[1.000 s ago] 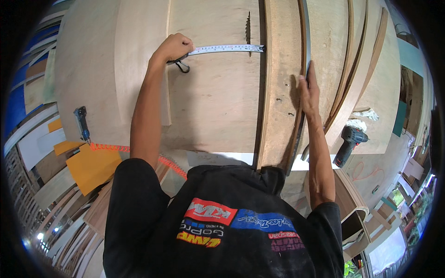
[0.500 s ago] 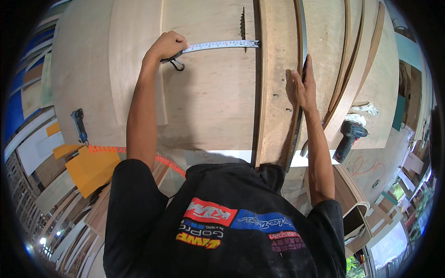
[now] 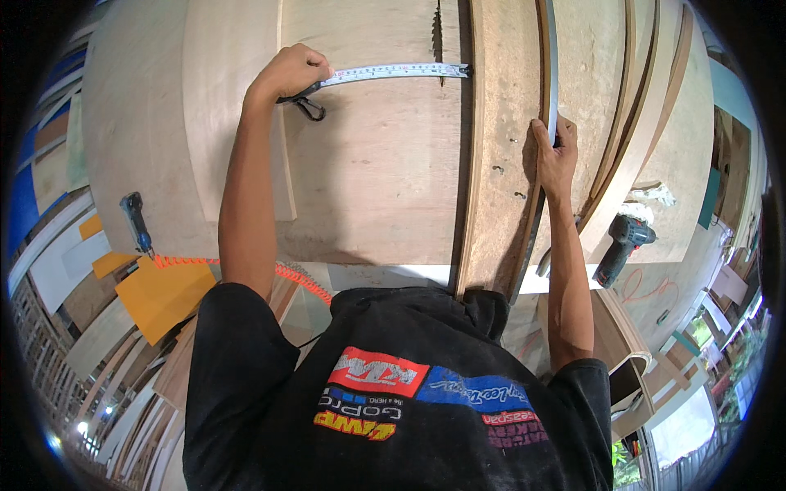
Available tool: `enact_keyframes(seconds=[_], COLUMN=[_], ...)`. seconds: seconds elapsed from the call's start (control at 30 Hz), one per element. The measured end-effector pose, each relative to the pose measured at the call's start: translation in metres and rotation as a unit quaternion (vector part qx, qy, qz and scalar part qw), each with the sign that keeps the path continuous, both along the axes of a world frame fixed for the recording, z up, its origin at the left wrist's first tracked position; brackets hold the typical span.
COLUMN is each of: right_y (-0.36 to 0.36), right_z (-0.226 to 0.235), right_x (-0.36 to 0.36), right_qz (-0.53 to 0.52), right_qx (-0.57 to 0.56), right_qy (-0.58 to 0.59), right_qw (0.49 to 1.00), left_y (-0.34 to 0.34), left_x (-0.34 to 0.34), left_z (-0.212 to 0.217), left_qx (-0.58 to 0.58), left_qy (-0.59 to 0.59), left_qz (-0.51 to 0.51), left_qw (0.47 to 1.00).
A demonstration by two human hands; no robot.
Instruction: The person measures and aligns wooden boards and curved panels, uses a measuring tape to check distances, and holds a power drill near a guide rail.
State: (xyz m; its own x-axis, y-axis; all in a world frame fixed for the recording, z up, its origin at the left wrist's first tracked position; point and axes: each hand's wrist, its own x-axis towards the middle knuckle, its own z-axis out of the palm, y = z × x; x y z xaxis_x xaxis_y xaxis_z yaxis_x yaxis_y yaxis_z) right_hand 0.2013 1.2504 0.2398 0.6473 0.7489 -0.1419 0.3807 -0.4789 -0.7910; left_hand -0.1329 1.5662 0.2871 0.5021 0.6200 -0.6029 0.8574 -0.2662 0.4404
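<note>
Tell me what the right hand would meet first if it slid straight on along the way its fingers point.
Probably nothing new: the right hand already rests against the long grey metal fence rail, fingers pointing along it toward the picture's top, where only rail and pale plywood table show.

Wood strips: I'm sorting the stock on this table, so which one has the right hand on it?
The wide strip just right of the saw blade; the right hand presses its right edge. The narrower curved strips farther right lie untouched.

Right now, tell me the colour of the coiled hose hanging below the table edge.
The coiled hose is orange, seen best in the head view, beside the left forearm.
</note>
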Motion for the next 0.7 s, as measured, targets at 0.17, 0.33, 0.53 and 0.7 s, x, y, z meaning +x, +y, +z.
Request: enact_keyframes(seconds=[0.17, 0.33, 0.53, 0.7], right_y=[-0.002, 0.000, -0.002, -0.002], right_z=[-0.008, -0.002, 0.001, 0.006], right_x=[0.004, 0.004, 0.016, 0.017], right_qz=[0.019, 0.022, 0.040, 0.036], right_qx=[0.006, -0.004, -0.050, -0.043], right_qy=[-0.035, -0.020, 0.024, 0.069], right_qw=[0.999, 1.000, 0.998, 0.996], left_y=[0.004, 0.012, 0.012, 0.011], left_x=[-0.002, -0.001, 0.006, 0.004], left_z=[-0.006, -0.009, -0.003, -0.007], left_qx=[0.002, 0.001, 0.007, 0.009], left_qy=[0.001, 0.001, 0.049, 0.038], left_qz=[-0.001, -0.020, -0.025, -0.024], left_qw=[1.000, 1.000, 0.998, 0.999])
